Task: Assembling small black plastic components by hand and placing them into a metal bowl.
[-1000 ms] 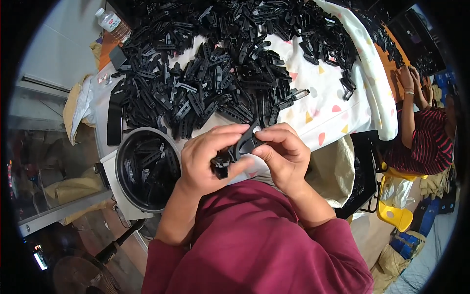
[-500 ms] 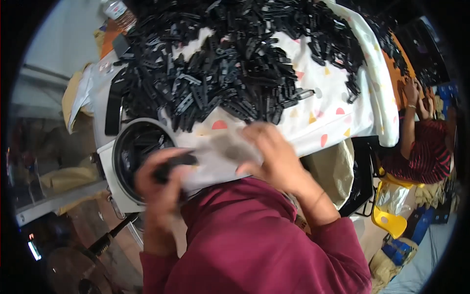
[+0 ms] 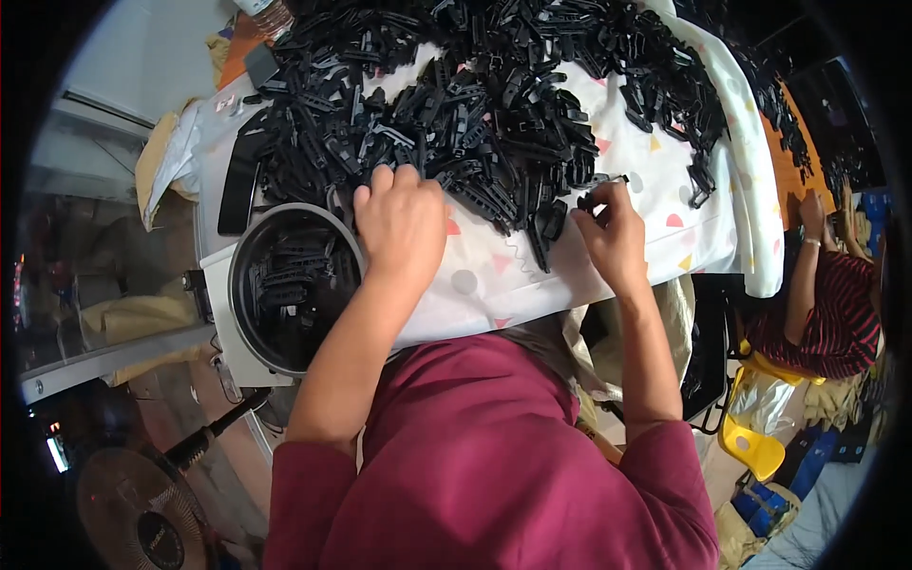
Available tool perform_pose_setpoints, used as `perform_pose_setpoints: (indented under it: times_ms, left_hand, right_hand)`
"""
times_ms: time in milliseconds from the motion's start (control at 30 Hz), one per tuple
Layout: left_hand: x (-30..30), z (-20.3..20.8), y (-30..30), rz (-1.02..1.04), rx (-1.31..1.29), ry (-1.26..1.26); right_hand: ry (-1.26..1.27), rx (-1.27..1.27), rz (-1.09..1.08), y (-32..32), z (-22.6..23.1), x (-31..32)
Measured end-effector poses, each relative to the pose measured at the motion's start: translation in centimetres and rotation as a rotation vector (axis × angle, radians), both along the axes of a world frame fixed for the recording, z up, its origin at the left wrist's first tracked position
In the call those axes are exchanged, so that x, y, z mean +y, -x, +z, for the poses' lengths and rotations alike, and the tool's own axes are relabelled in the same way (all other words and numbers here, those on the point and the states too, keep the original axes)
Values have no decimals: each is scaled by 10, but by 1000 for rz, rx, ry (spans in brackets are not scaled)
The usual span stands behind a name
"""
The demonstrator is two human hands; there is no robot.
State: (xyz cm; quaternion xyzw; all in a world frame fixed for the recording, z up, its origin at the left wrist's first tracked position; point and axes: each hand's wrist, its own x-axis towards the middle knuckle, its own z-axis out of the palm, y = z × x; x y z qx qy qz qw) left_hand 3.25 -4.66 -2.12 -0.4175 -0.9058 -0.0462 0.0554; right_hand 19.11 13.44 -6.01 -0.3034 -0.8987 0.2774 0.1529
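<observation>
A large heap of black plastic clip-like parts (image 3: 456, 123) covers much of the patterned white cloth (image 3: 465, 309). My left hand (image 3: 404, 223) is at the near edge of this heap, its fingers curled down and their tips hidden. Whatever they hold, if anything, cannot be seen. Further right, my right hand (image 3: 616, 237) pinches a small black plastic part between thumb and fingers, near a few loose parts. A dark round pot (image 3: 241, 323) with several black parts inside stands left of my left forearm.
A black phone (image 3: 239, 195) lies behind the pot, and a clear bottle (image 3: 271, 17) stands at the far left. A pale sack (image 3: 676, 332) hangs open below the table's right side. Another person in a striped top (image 3: 826, 313) sits at the right. A fan (image 3: 142, 513) is at lower left.
My left hand has gone from beside the pot, where it held a dark thing, to the heap. My right hand has moved right and now pinches a part. The view has shifted slightly.
</observation>
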Motion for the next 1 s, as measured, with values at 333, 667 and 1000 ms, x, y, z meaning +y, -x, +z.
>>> perform_pose_setpoints:
  times_ms: [333,667,1000]
  left_hand:
    - [-8,11,13,43,-1747,-760]
    - [-18,55,-10,-345,-855,-519]
    - [-37,3,-26,-520,-825,-348]
  right_hand:
    - [1221,704,31,10,37,-60]
    - [906,778,299,12,47,-79]
    - [638,327,246,-12,15,-89]
